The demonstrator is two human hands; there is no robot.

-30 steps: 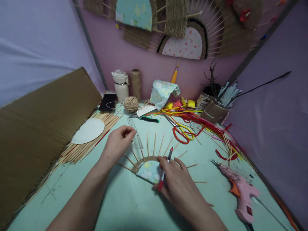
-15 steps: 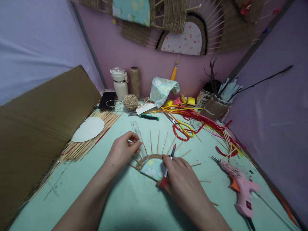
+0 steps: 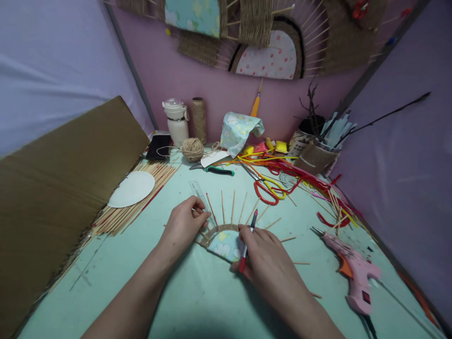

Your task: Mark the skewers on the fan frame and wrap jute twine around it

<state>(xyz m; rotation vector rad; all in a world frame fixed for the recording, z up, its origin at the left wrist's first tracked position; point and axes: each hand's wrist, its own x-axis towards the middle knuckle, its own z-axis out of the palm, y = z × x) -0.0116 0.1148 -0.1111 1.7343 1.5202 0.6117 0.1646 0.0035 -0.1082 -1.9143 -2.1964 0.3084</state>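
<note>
A half-round piece covered in pale blue floral fabric (image 3: pixel 223 246) lies on the table, its curved rim wrapped in brown twine (image 3: pixel 226 228). Thin wooden sticks (image 3: pixel 232 207) fan outward from that rim. My left hand (image 3: pixel 187 219) pinches a clear ruler (image 3: pixel 198 190), which lies beside the leftmost upright stick with its near end over the rim. In my right hand (image 3: pixel 264 252) is a red-ended pen (image 3: pixel 253 223), tip pointing away from me. The same hand rests on the right part of the half-round and covers it.
Scissors (image 3: pixel 266 192), pliers (image 3: pixel 219 171) and a twine ball (image 3: pixel 192 149) lie beyond the sticks. At right is a pink glue gun (image 3: pixel 355 270). A white oval (image 3: pixel 132 189) sits on bundled sticks at left, by a cardboard sheet (image 3: pixel 70 183). Colourful strips (image 3: pixel 300 178) crowd the back right.
The ruler's far end has swung slightly left, opening a gap from the stick beside it. My left hand has shifted a little with it, while my right hand stays almost still with the pen.
</note>
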